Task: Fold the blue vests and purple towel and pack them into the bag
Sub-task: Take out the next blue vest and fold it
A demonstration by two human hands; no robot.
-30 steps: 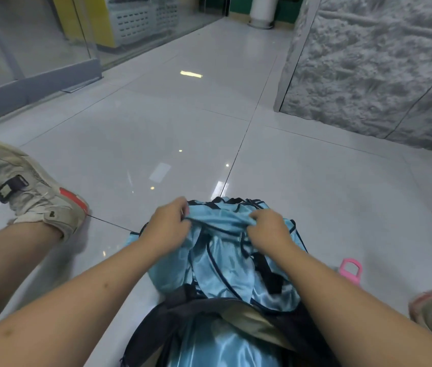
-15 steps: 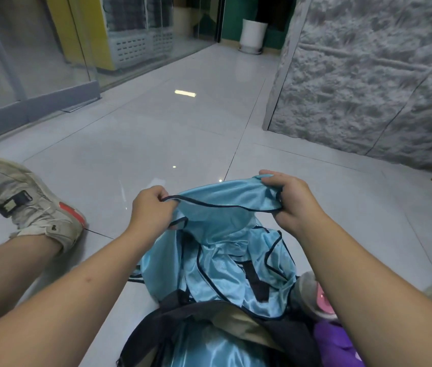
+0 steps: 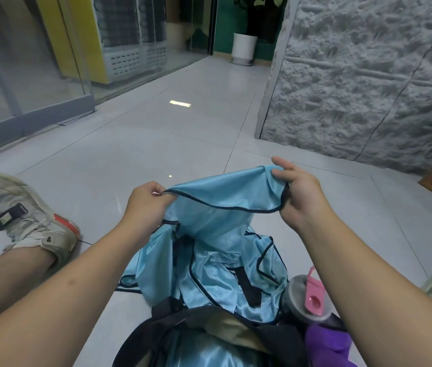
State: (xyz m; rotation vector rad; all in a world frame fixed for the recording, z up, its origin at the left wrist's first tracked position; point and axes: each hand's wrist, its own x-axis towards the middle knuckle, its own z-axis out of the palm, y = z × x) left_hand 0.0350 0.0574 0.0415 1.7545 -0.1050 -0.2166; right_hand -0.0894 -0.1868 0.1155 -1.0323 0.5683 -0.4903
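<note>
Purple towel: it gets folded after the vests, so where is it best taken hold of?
Judging by its pose, take the purple towel by its bunched upper fold, coming from above on the right. The bag borders its left and the bottle sits just beyond it.

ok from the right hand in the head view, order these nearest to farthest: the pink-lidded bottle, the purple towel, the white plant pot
From the right hand, which pinches the blue vest:
1. Pink-lidded bottle, just below the hand, beside the right forearm.
2. Purple towel, lower again, at the bottom edge next to the bag.
3. White plant pot, far off down the corridor, at the top of the view.
</note>
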